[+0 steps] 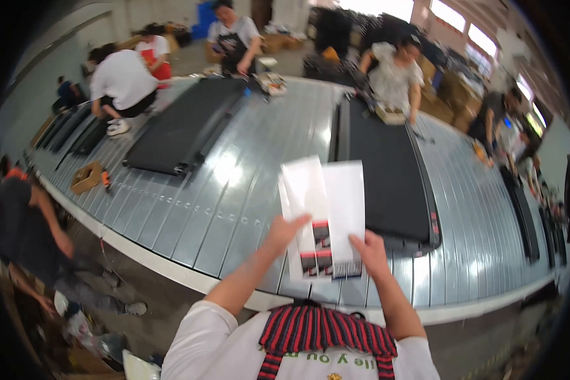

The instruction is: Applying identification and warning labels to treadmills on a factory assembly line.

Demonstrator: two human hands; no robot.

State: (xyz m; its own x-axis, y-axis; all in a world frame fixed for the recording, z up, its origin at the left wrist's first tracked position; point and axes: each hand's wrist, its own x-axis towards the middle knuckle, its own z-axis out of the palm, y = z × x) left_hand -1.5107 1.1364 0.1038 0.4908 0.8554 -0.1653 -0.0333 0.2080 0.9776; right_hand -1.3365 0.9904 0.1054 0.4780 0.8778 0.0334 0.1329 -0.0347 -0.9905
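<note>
- White papers [305,190], red-and-black pictures near their lower edge, overlap in front of the chest, above the near part of the metal table [228,209].
- Left hand [285,232]: pinches the papers' left side, thumb pointing inward across the front; forearm slants up and right.
- Right hand [372,254]: pinches the right edge, thumb on front; forearm angles up and left.
- Fingers behind papers: hidden.

This place is a factory workshop. It is shown by the wide slatted metal table [285,120], the several workers [233,39] around it, the large black panels [183,126] lying on it, and the cardboard boxes [457,96] piled behind.
</note>
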